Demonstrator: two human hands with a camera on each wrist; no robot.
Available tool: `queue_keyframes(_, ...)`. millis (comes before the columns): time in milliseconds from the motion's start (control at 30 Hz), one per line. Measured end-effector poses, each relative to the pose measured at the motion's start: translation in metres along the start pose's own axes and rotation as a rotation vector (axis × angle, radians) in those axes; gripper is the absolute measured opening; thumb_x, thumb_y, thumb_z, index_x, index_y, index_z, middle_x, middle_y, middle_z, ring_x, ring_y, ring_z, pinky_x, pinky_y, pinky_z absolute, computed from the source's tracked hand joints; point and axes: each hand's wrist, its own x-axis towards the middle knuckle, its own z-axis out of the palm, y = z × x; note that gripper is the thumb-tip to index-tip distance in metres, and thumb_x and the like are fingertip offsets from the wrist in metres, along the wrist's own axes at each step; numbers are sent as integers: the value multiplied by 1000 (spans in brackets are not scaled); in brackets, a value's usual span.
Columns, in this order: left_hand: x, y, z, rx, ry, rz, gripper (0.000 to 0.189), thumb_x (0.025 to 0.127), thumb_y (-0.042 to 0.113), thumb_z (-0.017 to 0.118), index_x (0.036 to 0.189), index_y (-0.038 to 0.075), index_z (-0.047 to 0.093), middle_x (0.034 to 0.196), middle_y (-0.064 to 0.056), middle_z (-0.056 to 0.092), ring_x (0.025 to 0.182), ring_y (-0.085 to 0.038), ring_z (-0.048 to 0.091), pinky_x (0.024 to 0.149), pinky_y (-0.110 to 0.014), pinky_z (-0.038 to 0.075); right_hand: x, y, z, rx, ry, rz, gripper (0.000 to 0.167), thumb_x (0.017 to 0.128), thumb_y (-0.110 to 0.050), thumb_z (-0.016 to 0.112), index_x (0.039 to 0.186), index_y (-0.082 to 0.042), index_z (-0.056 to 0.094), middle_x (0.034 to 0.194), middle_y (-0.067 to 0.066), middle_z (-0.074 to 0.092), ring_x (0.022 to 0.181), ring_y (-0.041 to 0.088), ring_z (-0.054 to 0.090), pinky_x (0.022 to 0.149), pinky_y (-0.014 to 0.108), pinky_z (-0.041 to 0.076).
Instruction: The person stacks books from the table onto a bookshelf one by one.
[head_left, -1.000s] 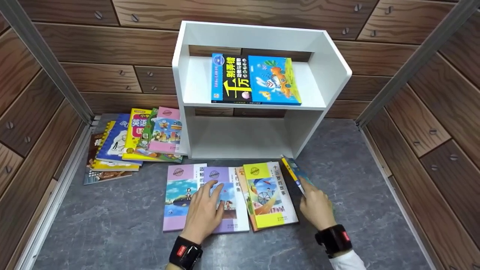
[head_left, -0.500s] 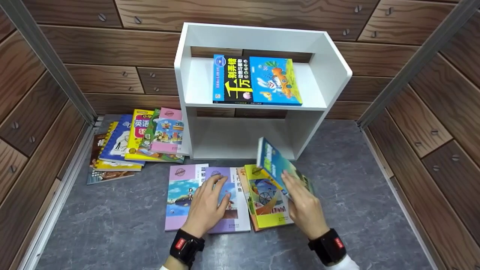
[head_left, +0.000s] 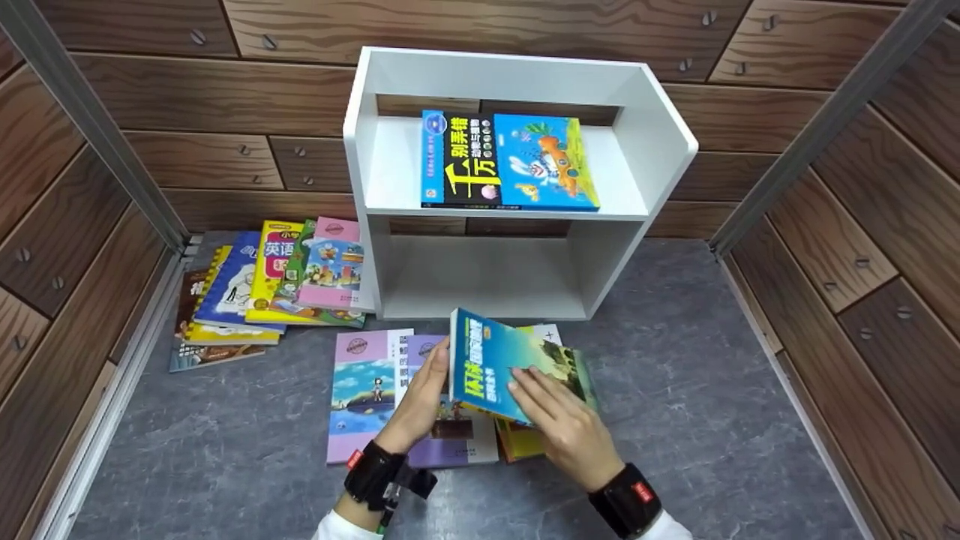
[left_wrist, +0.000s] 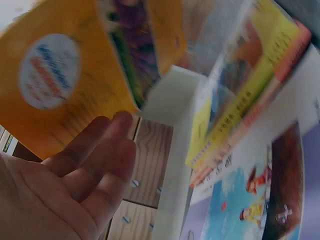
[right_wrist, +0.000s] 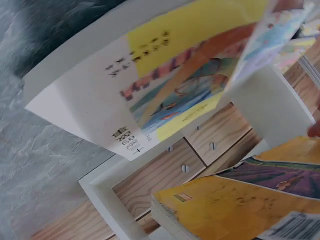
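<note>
On the left, a fanned pile of colourful paper books (head_left: 277, 281) lies on the grey floor (head_left: 240, 450). Next comes a pink-and-white paperback (head_left: 360, 397), then a purple-and-white one (head_left: 457, 450), partly covered by the person's left hand (head_left: 416, 405). This hand has loosely extended fingers at the left edge of a thick teal-blue book with orange back cover (head_left: 506, 349); whether they touch it, I cannot tell. The book is tilted above a yellow-and-white paperback (head_left: 526, 444), before a white two-level bookcase (head_left: 510, 79). The right hand (head_left: 570, 427) holds it, fingers on the cover, thumb hidden.
</note>
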Motion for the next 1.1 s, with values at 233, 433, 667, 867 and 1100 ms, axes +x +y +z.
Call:
queue_keyframes(233,3,-2,-3,-107,-67,17,87,126,30,43,184,-4,-13,188,-45,17,148,-56,65,112,-57,69,-7,-8,6,17,-103,-30,81,75,18,86,152,-10,78,154,16,78,132,37,83,105,49,71)
queue_keyframes(433,3,-3,-3,-73,-85,66,98,122,16,58,184,-1,-17,193,-31,-20,181,-59,-7,146,-79,10,-10,-7,4,36,-188,-9,98,70,23,88,159,-13,72,162,14,74,140,38,78,111,52,68)
queue_keyframes(667,0,-3,-3,-147,-70,62,98,118,3,54,187,9,-16,195,-33,-9,159,-62,54,111,-52,70,-3,1,-2,121,-198,27,69,106,-36,86,164,-6,66,164,22,70,143,40,74,115,58,65)
queue_keyframes(867,0,-6,-3,-143,-17,96,99,113,-5,52,186,6,-14,196,-26,-16,178,-60,21,141,-71,38,-2,22,-2,307,31,222,57,111,-23,74,161,4,63,167,20,63,156,14,65,136,24,43)
queue_keyframes(1100,-2,-12,-2,-178,22,205,97,114,-3,54,183,-4,-14,194,-28,-21,181,-54,-21,144,-79,-14,-9,32,-6,528,109,764,62,110,8,68,170,7,53,177,27,56,164,12,56,131,11,40)
